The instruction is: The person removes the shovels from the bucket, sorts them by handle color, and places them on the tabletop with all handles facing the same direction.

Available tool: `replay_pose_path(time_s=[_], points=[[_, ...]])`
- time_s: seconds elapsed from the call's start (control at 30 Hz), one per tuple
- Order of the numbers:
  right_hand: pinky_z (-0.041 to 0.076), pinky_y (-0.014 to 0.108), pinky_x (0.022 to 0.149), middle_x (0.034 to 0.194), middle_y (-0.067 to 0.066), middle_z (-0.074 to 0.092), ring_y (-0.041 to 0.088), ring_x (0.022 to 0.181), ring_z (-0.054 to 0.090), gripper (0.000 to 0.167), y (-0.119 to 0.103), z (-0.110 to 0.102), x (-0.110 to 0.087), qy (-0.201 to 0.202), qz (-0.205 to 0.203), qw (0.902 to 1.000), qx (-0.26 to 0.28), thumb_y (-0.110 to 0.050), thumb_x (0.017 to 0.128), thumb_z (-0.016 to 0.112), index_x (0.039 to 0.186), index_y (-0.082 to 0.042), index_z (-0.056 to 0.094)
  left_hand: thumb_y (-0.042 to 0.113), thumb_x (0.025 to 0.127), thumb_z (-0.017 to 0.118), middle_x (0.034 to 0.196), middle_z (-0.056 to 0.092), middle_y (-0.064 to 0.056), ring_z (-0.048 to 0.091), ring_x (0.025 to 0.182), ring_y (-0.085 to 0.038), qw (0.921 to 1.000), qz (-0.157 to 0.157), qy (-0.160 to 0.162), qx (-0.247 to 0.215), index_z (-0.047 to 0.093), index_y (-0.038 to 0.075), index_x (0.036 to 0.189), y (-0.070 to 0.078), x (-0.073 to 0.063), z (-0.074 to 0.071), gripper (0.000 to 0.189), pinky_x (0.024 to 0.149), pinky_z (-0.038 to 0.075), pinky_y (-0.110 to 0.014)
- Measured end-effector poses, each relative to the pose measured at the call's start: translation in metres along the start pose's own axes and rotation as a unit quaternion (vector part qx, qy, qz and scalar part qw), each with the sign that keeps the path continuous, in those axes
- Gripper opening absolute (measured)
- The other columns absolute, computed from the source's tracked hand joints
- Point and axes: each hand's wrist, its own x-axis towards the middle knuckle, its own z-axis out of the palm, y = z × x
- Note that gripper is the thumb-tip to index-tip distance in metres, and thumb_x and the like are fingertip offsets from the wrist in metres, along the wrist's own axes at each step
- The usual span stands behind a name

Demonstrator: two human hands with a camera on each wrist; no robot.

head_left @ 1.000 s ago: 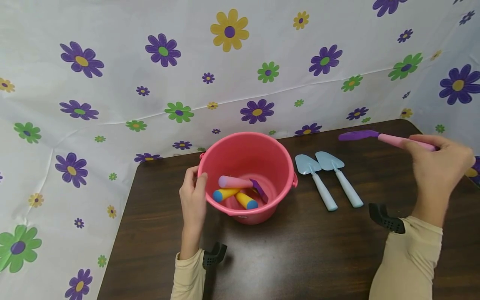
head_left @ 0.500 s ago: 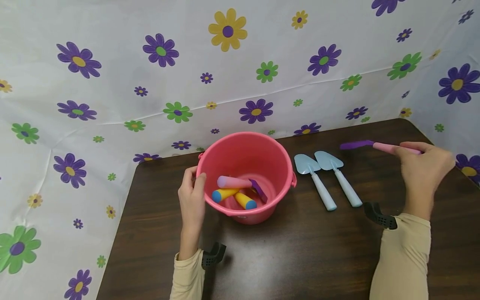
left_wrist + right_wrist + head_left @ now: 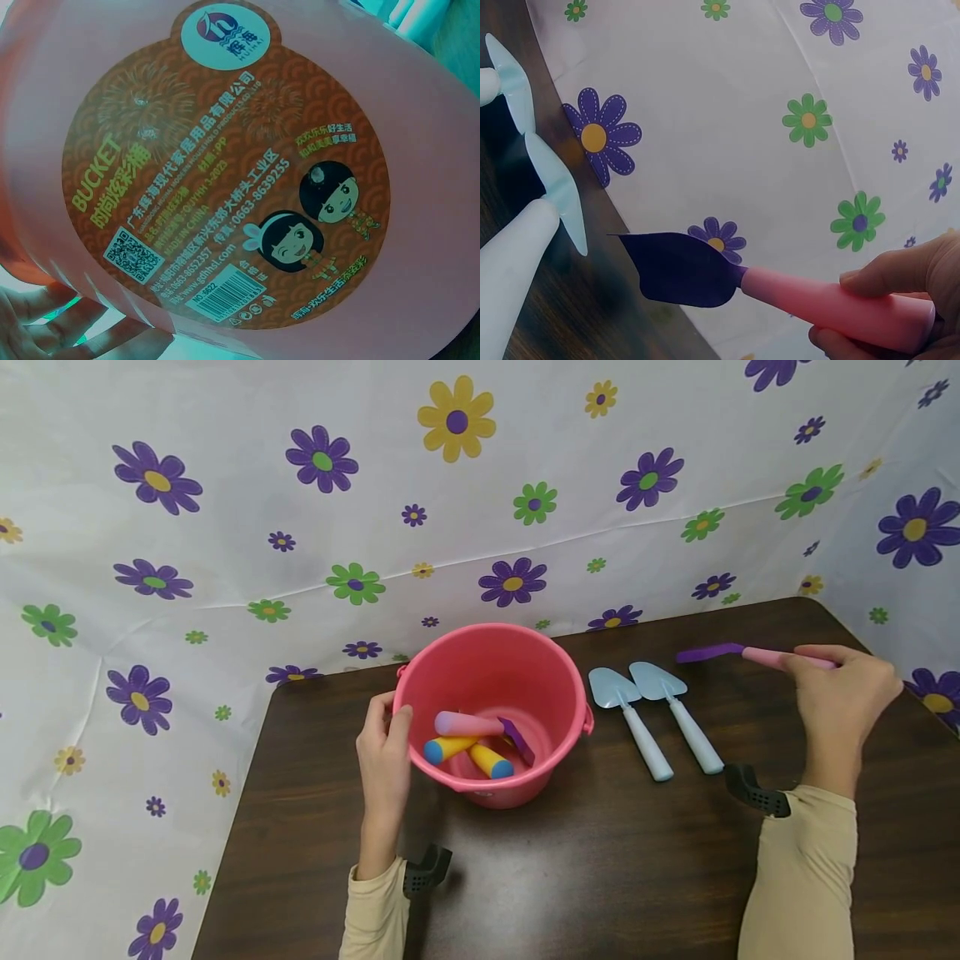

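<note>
My left hand (image 3: 385, 747) grips the left rim of a pink bucket (image 3: 487, 652), thumb at the rim and fingers along the outer wall. In the left wrist view the bucket's printed round label (image 3: 225, 172) fills most of the picture, with fingertips at the lower left. Inside the bucket lie a pink-handled tool (image 3: 468, 724) with a purple end and two yellow handles (image 3: 487, 760) with blue ends. My right hand (image 3: 843, 693) pinches the pink handle of a toy trowel (image 3: 682, 270). Its purple blade points left, raised over the back right of the table.
Two light blue trowels (image 3: 647, 743) (image 3: 697, 735) lie side by side on the dark wooden table (image 3: 585, 877), between the bucket and my right hand. A white flower-print sheet (image 3: 247, 527) hangs behind the table and at its sides.
My right hand has moved left and a little lower with the purple-bladed trowel, mostly in the first half second. My left hand and the bucket have stayed in place.
</note>
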Motion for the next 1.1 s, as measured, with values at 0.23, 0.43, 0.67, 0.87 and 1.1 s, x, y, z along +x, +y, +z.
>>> replay_pose_path(time_s=[0.23,0.43,0.67,0.87,1.1], points=[[0.039,0.02,0.08,0.082,-0.027,0.047,-0.002,0.107,0.037,0.049,-0.001,-0.004,-0.001,-0.024,0.006,0.9997,0.005,-0.038,0.096,0.073,0.133,-0.007,0.068,0.023,0.103,0.059,0.126,0.069,-0.013,0.07,0.103,-0.034,1.0,-0.001,-0.001,-0.003,0.061,0.003,0.131,0.0,0.0,0.0,0.035,0.088,0.061,-0.039],[0.037,0.021,0.083,0.098,-0.021,0.049,0.003,0.121,0.034,0.051,-0.001,-0.003,-0.001,-0.042,0.014,0.999,0.004,-0.039,0.097,0.072,0.134,-0.005,0.067,0.024,0.103,0.058,0.125,0.07,-0.013,0.07,0.102,-0.033,1.0,-0.001,0.002,0.001,0.061,0.004,0.131,0.0,-0.001,-0.001,0.034,0.086,0.061,-0.037],[0.038,0.023,0.079,0.11,-0.008,0.057,0.018,0.13,0.033,0.052,0.0,-0.004,-0.001,-0.063,0.005,0.9978,-0.02,-0.039,0.099,0.067,0.136,-0.003,0.066,0.021,0.102,0.06,0.124,0.07,-0.012,0.07,0.101,-0.034,1.0,0.002,0.0,-0.001,0.061,0.003,0.13,-0.001,0.0,0.0,0.033,0.088,0.061,-0.042],[0.043,0.04,0.075,0.128,0.037,0.06,0.041,0.108,0.047,0.044,0.007,-0.008,0.001,-0.124,-0.071,0.983,-0.115,-0.024,0.103,0.063,0.126,0.014,0.065,0.02,0.101,0.06,0.123,0.071,-0.011,0.07,0.101,-0.034,1.0,0.003,0.0,-0.005,0.062,0.003,0.128,-0.001,0.002,0.001,0.032,0.089,0.06,-0.047],[0.045,0.069,0.086,0.124,0.043,0.055,0.053,0.106,0.048,0.04,0.013,-0.014,0.007,-0.207,-0.1,0.9563,-0.18,-0.017,0.102,0.063,0.12,0.018,0.064,0.019,0.101,0.06,0.124,0.07,-0.011,0.07,0.101,-0.034,1.0,0.003,0.0,-0.005,0.062,0.003,0.128,-0.001,0.002,0.001,0.031,0.088,0.06,-0.045]])
